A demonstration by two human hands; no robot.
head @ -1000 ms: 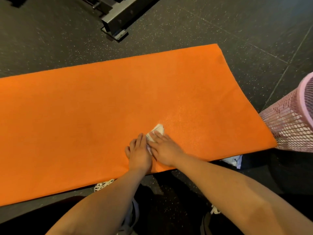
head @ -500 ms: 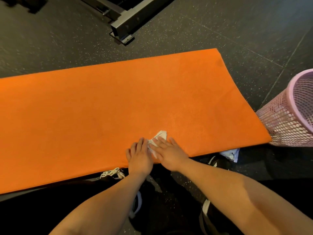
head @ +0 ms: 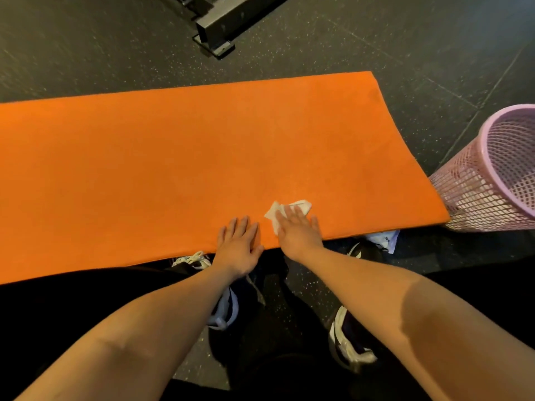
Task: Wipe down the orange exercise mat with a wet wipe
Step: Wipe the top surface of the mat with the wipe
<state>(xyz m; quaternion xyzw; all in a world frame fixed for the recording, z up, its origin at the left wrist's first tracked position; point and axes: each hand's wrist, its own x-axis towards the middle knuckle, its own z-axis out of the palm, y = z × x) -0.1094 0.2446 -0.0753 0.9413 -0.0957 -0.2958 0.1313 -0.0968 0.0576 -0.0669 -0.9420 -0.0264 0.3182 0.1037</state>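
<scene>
The orange exercise mat [head: 179, 157] lies flat on the dark floor and fills the middle of the head view. A crumpled white wet wipe [head: 275, 213] sits on the mat near its front edge. My right hand [head: 296, 231] presses flat on the wipe with straight fingers, and part of the wipe shows beyond the fingertips. To its left, my left hand [head: 238, 241] rests flat on the mat at the front edge, fingers straight, apart from the wipe.
A pink mesh waste basket [head: 492, 180] stands at the mat's right end. A dark metal equipment frame [head: 223, 27] sits on the floor beyond the mat. My shoes [head: 347, 340] are below the front edge. A white packet [head: 382, 238] lies by the near right corner.
My right hand has slid the wipe to the right, away from my left hand, which has stayed on the mat. The view has tilted so more of the basket shows.
</scene>
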